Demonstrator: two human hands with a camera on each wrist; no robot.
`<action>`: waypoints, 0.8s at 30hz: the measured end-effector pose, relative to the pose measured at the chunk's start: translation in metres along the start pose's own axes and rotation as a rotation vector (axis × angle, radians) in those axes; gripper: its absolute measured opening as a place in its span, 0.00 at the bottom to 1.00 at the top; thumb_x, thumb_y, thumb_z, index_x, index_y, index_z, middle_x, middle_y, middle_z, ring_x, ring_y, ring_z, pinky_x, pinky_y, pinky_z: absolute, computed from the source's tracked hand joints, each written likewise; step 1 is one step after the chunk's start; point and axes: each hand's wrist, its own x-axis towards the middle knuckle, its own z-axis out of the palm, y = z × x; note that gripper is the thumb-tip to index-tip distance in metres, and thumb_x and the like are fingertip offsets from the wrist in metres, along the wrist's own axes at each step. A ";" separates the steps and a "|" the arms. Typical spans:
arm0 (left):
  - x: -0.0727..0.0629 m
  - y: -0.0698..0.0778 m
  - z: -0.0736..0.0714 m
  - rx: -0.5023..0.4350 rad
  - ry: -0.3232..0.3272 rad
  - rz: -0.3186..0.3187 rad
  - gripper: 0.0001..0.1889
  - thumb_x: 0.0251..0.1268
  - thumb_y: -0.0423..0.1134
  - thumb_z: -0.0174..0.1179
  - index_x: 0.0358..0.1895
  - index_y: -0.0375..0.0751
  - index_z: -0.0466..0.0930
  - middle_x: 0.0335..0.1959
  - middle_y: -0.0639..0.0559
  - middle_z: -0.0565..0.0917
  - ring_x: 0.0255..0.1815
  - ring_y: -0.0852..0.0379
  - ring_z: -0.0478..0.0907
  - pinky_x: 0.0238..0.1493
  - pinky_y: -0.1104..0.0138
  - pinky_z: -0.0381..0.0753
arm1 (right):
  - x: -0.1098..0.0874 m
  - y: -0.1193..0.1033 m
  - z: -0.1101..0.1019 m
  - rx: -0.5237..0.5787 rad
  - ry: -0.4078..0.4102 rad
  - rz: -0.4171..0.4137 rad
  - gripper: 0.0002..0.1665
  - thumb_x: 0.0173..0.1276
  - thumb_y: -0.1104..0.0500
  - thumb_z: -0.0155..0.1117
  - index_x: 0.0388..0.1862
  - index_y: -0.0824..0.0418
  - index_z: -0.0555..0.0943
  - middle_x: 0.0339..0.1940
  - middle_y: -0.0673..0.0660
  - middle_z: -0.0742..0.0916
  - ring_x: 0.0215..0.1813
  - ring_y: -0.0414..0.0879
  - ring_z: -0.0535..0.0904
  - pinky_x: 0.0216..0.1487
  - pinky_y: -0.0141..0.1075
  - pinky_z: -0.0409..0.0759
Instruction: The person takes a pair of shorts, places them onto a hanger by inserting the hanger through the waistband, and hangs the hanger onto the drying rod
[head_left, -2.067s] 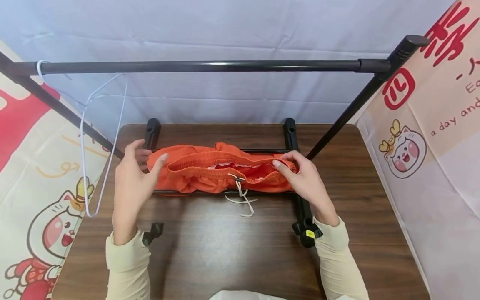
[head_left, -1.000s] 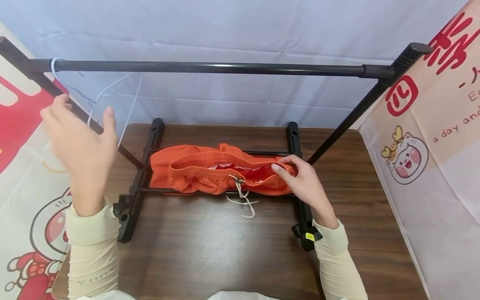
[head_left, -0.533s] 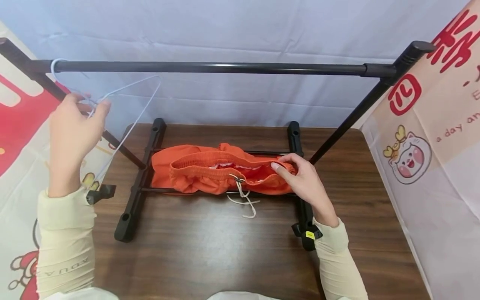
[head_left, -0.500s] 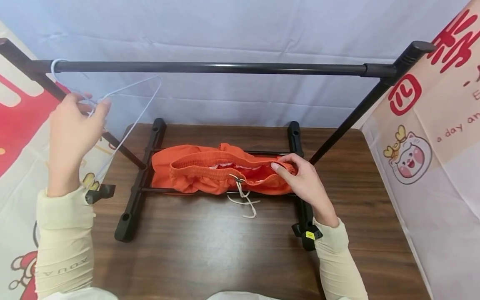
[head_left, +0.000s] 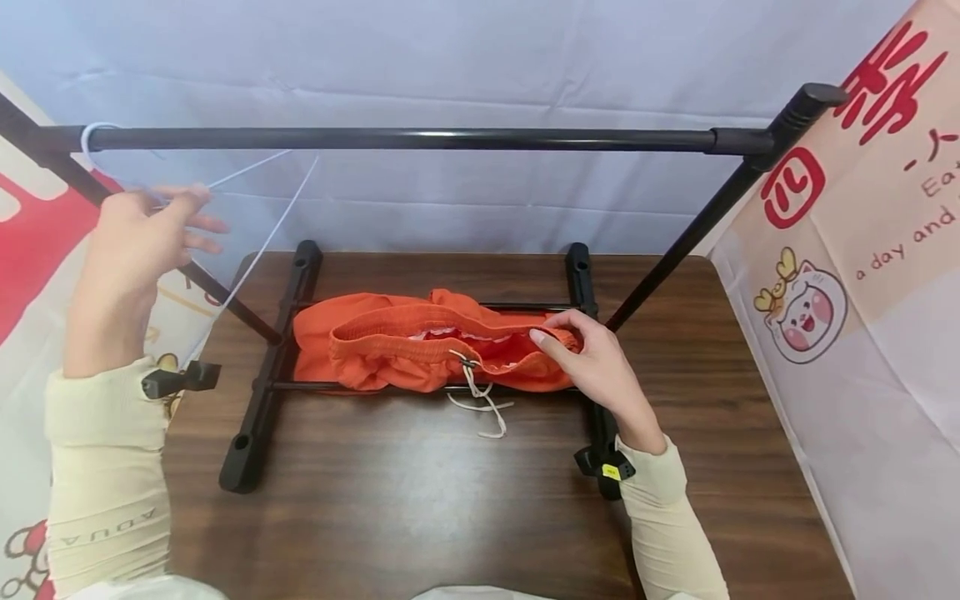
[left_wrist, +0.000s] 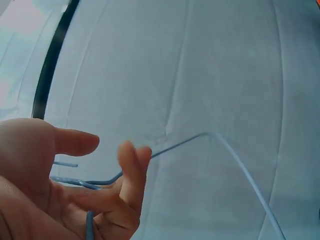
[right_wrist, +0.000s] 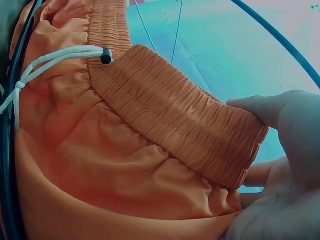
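Observation:
Orange drawstring pants (head_left: 397,354) lie bunched on the rack's lower bars, waistband gaping upward; their legs are folded out of sight. My right hand (head_left: 600,362) pinches the right end of the waistband (right_wrist: 175,110), thumb at the inside edge and fingers outside. A pale cord (right_wrist: 65,52) with a dark stopper hangs from the front. Up at the left, my left hand (head_left: 131,242) has its fingers curled round the neck of a thin wire clothes hanger (left_wrist: 255,185), thumb held apart. The hanger's hook still loops over the top rail; part of its frame is hidden behind the hand.
A black garment rack with a top rail (head_left: 412,139) and foot bars (head_left: 251,450) stands on a brown wooden table (head_left: 420,492). Pale cloth (head_left: 450,67) hangs behind it, and printed panels flank both sides. A black camera is strapped to each wrist.
My left hand left the pants, rose to the upper left and took hold of the hanger, which has swung round. My right hand keeps its pinch on the waistband.

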 end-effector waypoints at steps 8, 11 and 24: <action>0.010 0.001 0.003 -0.113 -0.069 -0.014 0.12 0.80 0.49 0.57 0.38 0.56 0.88 0.13 0.60 0.68 0.16 0.60 0.59 0.22 0.65 0.55 | 0.000 0.000 0.003 -0.013 -0.008 0.002 0.24 0.76 0.41 0.66 0.59 0.55 0.82 0.54 0.59 0.87 0.47 0.53 0.79 0.45 0.39 0.81; 0.013 0.006 0.006 -0.263 -0.074 -0.010 0.16 0.80 0.39 0.52 0.31 0.48 0.84 0.10 0.59 0.64 0.16 0.57 0.51 0.22 0.61 0.44 | 0.000 -0.001 0.003 -0.013 -0.011 0.002 0.24 0.76 0.41 0.66 0.59 0.56 0.82 0.54 0.59 0.87 0.47 0.53 0.79 0.44 0.39 0.81; 0.002 0.032 0.010 -0.520 0.031 0.073 0.23 0.77 0.31 0.45 0.15 0.42 0.66 0.06 0.55 0.59 0.17 0.53 0.44 0.22 0.60 0.36 | 0.002 -0.003 0.005 -0.007 -0.013 -0.020 0.23 0.76 0.41 0.66 0.58 0.56 0.82 0.53 0.59 0.87 0.47 0.52 0.79 0.45 0.38 0.81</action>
